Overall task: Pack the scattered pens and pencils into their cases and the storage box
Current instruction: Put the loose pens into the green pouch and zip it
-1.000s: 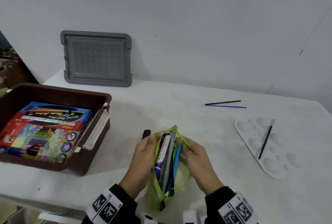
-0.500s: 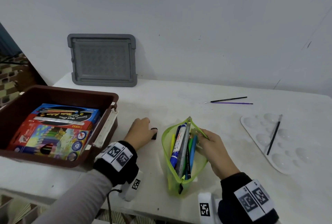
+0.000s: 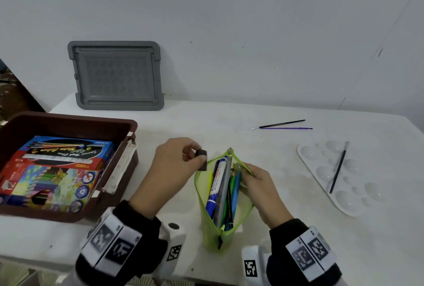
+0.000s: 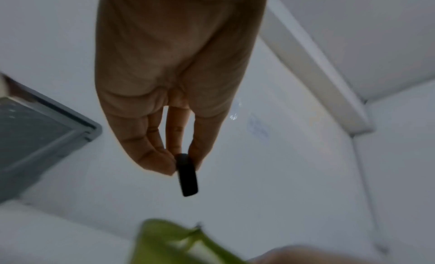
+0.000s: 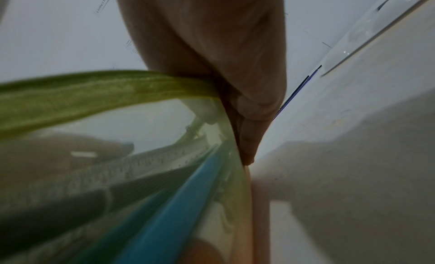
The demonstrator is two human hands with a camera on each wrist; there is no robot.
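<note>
left hand (image 3: 174, 164): raised over the bench (image 3: 286, 228), fingers (image 4: 150, 152) and thumb pinching a small black piece (image 3: 202, 159) by its upper end; the piece hangs just above the left lip of the pouch mouth.
black piece: short, dark, rounded at the end; the wrist view shows it clear of the bench, with the pouch's green edge below it. what it is cannot be told.
right hand (image 3: 259, 189): fingers curled on the right lip of the green pencil pouch (image 3: 215, 235), grasping the zip edge and holding the mouth wide.
pouch: translucent green, lying on the bench between the hands, unzipped; inside are a blue marker (image 3: 214, 184), a grey ruler (image 3: 223, 191), a blue pen (image 3: 235, 194) and green and dark pencils.
storage box (image 3: 68, 120): brown, at the left of the bench, well apart from the pouch, holding boxes of coloured pencils (image 3: 52, 182).
two thin brushes (image 3: 282, 124): lying side by side at the far right of the bench.
white palette (image 3: 358, 194): right side, with a dark brush (image 3: 338, 168) lying across it.
grey lid (image 3: 115, 76): propped against the wall.
</note>
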